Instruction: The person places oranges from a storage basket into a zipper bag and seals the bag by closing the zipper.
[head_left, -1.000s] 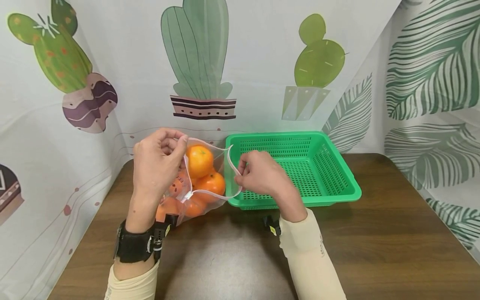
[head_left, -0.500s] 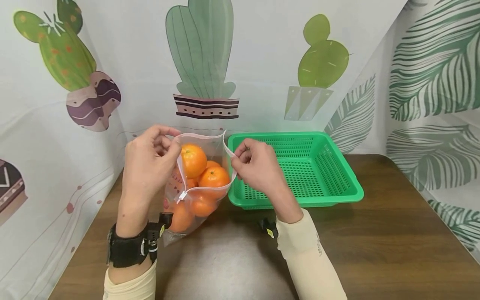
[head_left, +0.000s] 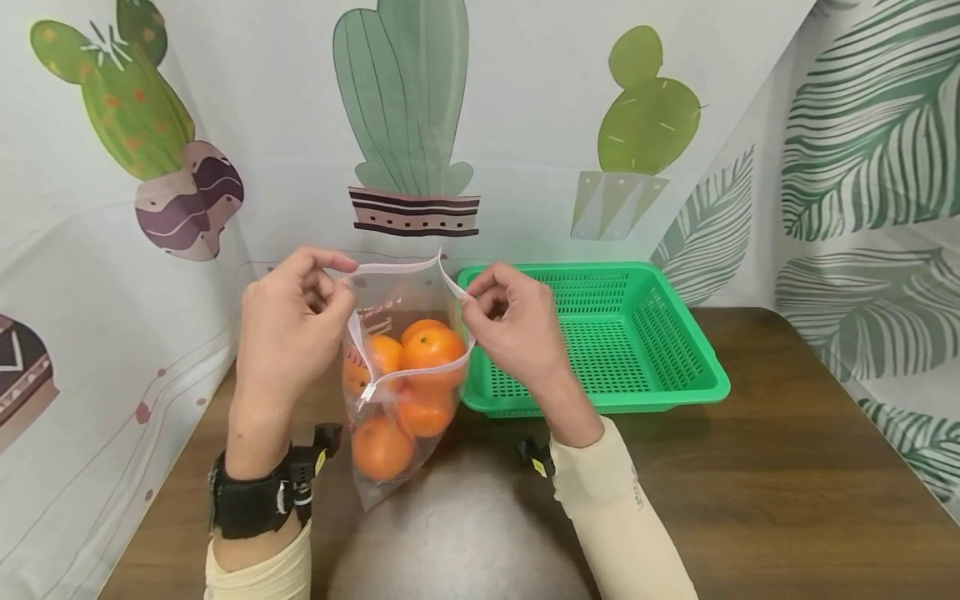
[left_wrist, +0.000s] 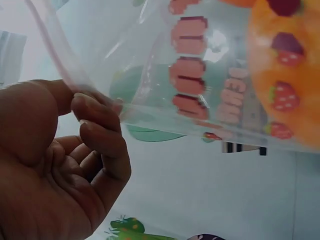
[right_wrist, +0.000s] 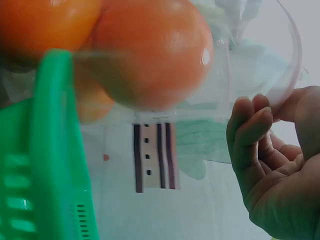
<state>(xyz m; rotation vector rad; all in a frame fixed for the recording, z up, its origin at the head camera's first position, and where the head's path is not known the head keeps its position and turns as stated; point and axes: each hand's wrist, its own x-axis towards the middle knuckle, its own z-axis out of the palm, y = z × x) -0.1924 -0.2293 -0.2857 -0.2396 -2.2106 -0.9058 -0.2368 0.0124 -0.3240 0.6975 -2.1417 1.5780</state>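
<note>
A clear zip bag with a white zip edge hangs spread wide at its mouth between my two hands. Several oranges lie inside it, heaped in its lower part. My left hand pinches the left side of the mouth between thumb and fingers. On the other side my right hand pinches the right edge. The zip slider sits at the near left corner. Pink lettering and strawberry prints show on the bag in the left wrist view. Close by in the right wrist view is an orange behind the film.
A green plastic basket with slotted walls stands on the brown wooden table, right behind my right hand. A white cloth printed with cacti hangs at the back of the table.
The bag has been raised upright and its mouth lifted. The oranges have slid down toward its bottom. My left hand has shifted left, and my right hand has moved up.
</note>
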